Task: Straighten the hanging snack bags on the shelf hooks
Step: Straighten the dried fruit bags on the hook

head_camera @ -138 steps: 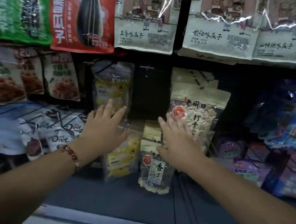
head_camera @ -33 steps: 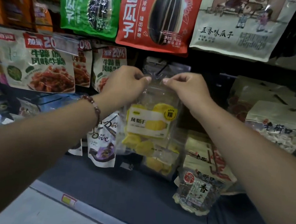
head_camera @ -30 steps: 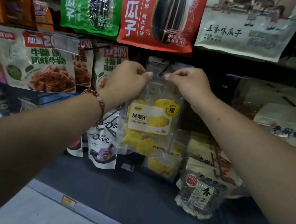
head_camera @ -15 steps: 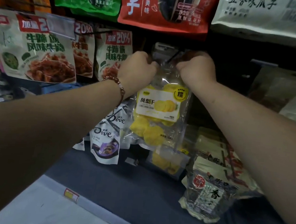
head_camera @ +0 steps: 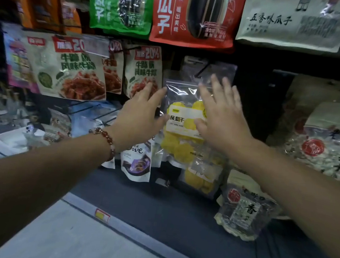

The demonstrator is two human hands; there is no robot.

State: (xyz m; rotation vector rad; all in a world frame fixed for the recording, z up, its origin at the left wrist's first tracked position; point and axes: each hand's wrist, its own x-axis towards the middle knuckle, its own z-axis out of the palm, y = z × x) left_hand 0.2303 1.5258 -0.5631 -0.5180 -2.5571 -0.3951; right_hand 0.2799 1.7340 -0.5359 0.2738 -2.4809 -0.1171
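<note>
A clear bag (head_camera: 182, 130) of yellow dried fruit, hung from a hook (head_camera: 202, 69) below the red bag (head_camera: 194, 13), is flanked by the left hand (head_camera: 143, 113) and overlapped by the right hand (head_camera: 220, 117), both spread flat, nothing gripped.

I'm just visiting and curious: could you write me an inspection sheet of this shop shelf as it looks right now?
Surface: dark shelf base below the hooks.
Job's things: clear bag of yellow dried fruit hanging from a hook, roughly upright.
Clutter: white Dove pouch; clear seed bag on the base.
Grippers: left hand and right hand, fingers straight, flanking the bag.
Cables: nothing seen.
Surroundings: red sunflower-seed bag and green bag above.
</note>
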